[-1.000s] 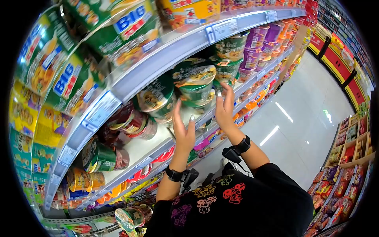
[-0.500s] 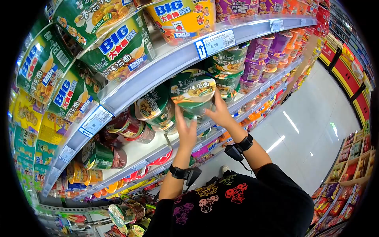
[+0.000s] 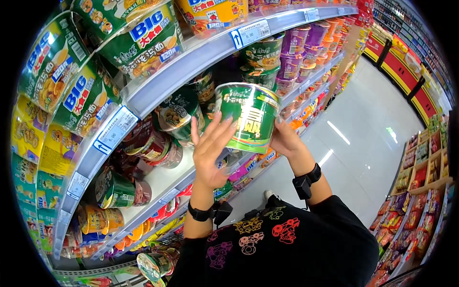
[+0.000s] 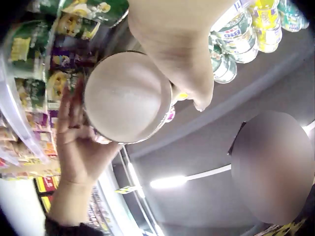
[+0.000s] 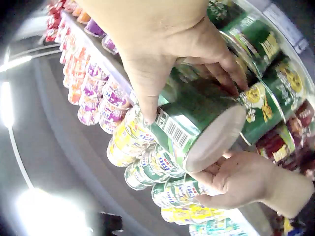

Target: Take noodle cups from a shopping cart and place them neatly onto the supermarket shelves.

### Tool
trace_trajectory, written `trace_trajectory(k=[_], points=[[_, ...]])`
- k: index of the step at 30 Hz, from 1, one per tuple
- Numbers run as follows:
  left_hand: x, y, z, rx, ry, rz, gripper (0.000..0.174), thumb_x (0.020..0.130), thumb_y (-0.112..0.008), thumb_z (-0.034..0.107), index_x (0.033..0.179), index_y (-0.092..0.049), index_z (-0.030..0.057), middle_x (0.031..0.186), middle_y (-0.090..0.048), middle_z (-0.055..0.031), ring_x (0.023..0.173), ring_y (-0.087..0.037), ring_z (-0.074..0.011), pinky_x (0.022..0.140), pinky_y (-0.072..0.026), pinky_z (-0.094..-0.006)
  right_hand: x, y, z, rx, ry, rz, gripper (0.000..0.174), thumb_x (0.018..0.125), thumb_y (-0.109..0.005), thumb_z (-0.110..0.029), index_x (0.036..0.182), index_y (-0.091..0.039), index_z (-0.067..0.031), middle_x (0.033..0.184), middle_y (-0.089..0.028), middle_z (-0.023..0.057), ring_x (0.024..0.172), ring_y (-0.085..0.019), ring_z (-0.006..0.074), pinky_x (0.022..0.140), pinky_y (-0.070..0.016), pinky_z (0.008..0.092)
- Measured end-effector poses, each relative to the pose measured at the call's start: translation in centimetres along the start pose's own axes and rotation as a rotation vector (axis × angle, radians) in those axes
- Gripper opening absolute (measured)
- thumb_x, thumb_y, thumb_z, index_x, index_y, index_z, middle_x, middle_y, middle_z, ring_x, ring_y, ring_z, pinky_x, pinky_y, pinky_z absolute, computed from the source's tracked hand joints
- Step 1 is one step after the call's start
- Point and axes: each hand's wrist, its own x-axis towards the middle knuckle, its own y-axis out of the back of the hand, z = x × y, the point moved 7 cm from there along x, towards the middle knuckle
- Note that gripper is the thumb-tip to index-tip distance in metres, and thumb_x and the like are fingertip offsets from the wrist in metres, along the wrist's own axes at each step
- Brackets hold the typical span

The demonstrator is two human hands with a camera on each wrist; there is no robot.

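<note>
A green noodle tub (image 3: 246,117) is in front of the shelf, tilted, its printed side showing in the head view. My right hand (image 3: 289,141) holds its right side; in the right wrist view the thumb and fingers of that hand (image 5: 167,44) curl round the tub (image 5: 197,115). The left hand (image 3: 210,155) lies against the tub's left side with extended fingers. From the left wrist, the pale round base (image 4: 128,98) shows between the left hand (image 4: 172,44) and the right hand (image 4: 81,155). The right wrist view has the left hand (image 5: 241,182) by the base.
Green tubs (image 3: 177,115) stand left of the held one, and stacked green tubs (image 3: 260,57) behind it. A shelf edge with price tags (image 3: 251,34) runs above. Purple tubs (image 3: 291,48) are farther right. Grey floor (image 3: 334,138) and a snack rack (image 3: 406,210) lie to the right.
The tub has come off the shelf toward me and turned, so its side faces the head camera. My right hand moved with it; the left hand shifted up and its fingers spread along the side.
</note>
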Motion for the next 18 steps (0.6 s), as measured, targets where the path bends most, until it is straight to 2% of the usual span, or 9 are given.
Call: trace_trajectory(k=[3, 6, 7, 10, 11, 14, 15, 18], points=[[0.5, 1.6, 1.0, -0.202, -0.023, -0.020, 0.076, 0.090, -0.025, 0.063, 0.119, -0.061, 0.0018, 0.124, -0.059, -0.0170, 0.126, -0.047, -0.0363, 0.110, -0.0165, -0.0533, -1.5, -1.5, 2.7, 0.186, -0.187, -0.086, 0.068, 0.094, -0.050, -0.045, 0.145, -0.024, -0.0102, 0.143, -0.040, 0.0095, 0.129, -0.042, 0.0226, 0.104, -0.0389, 0.0410], [1.2, 2.7, 1.7, -0.226, 0.048, -0.053, 0.076, 0.091, -0.025, 0.061, 0.119, -0.061, 0.0014, 0.125, -0.058, -0.0173, 0.126, -0.046, -0.0361, 0.110, -0.0176, -0.0515, -3.0, -3.5, 4.2, 0.164, -0.278, -0.060, 0.065, 0.096, -0.040, -0.049, 0.144, -0.026, -0.0074, 0.143, -0.039, 0.0103, 0.129, -0.043, 0.0240, 0.100, -0.0434, 0.0457], [1.3, 3.0, 1.5, -0.254, 0.077, -0.055, 0.074, 0.091, -0.026, 0.060, 0.119, -0.061, 0.0009, 0.127, -0.057, -0.0181, 0.127, -0.045, -0.0357, 0.110, -0.0190, -0.0498, -3.4, -3.8, 4.5, 0.056, -0.317, -0.044, 0.068, 0.097, -0.031, -0.054, 0.143, -0.026, -0.0052, 0.139, -0.043, 0.0153, 0.124, -0.047, 0.0318, 0.089, -0.0505, 0.0507], [0.5, 3.4, -0.2, -0.516, 0.255, -0.019, 0.072, 0.090, -0.031, 0.056, 0.120, -0.059, -0.0028, 0.128, -0.055, -0.0203, 0.127, -0.045, -0.0339, 0.110, -0.0213, -0.0443, -5.2, -4.2, 6.0, 0.021, -0.473, -0.361, 0.070, 0.097, -0.024, -0.056, 0.143, -0.025, -0.0024, 0.134, -0.047, 0.0214, 0.120, -0.049, 0.0407, 0.077, -0.0559, 0.0510], [-0.2, 3.2, -1.0, -0.704, 0.366, -0.008, 0.067, 0.089, -0.037, 0.049, 0.122, -0.056, -0.0066, 0.129, -0.054, -0.0213, 0.124, -0.048, -0.0311, 0.108, -0.0283, -0.0404, -5.5, -4.3, 6.4, -0.017, -0.476, -0.422, 0.071, 0.097, -0.023, -0.055, 0.142, -0.025, 0.0007, 0.130, -0.048, 0.0265, 0.118, -0.048, 0.0461, 0.071, -0.0587, 0.0465], [-1.2, 3.2, -1.3, -0.946, 0.515, -0.063, 0.063, 0.087, -0.042, 0.041, 0.123, -0.054, -0.0089, 0.129, -0.054, -0.0214, 0.120, -0.052, -0.0286, 0.103, -0.0363, -0.0366, -6.4, -5.1, 8.1, -0.047, -0.541, -0.496, 0.070, 0.097, -0.023, -0.053, 0.141, -0.024, 0.0024, 0.132, -0.046, 0.0268, 0.119, -0.048, 0.0460, 0.069, -0.0595, 0.0449], [-1.4, 3.4, -1.3, -0.967, 0.490, -0.069, 0.059, 0.086, -0.043, 0.035, 0.124, -0.053, -0.0091, 0.128, -0.055, -0.0204, 0.117, -0.054, -0.0270, 0.099, -0.0410, -0.0347, -6.4, -5.5, 8.3, -0.005, -0.506, -0.508, 0.068, 0.098, -0.024, -0.050, 0.141, -0.024, 0.0019, 0.133, -0.044, 0.0268, 0.118, -0.048, 0.0462, 0.070, -0.0596, 0.0449], [-2.1, 3.9, -1.1, -0.966, 0.537, -0.063, 0.057, 0.085, -0.043, 0.032, 0.123, -0.053, -0.0093, 0.127, -0.055, -0.0205, 0.116, -0.055, -0.0273, 0.099, -0.0410, -0.0353, -6.7, -5.2, 10.2, 0.068, -0.593, -0.507, 0.065, 0.099, -0.024, -0.048, 0.141, -0.024, 0.0013, 0.134, -0.044, 0.0263, 0.118, -0.048, 0.0463, 0.070, -0.0596, 0.0453]])
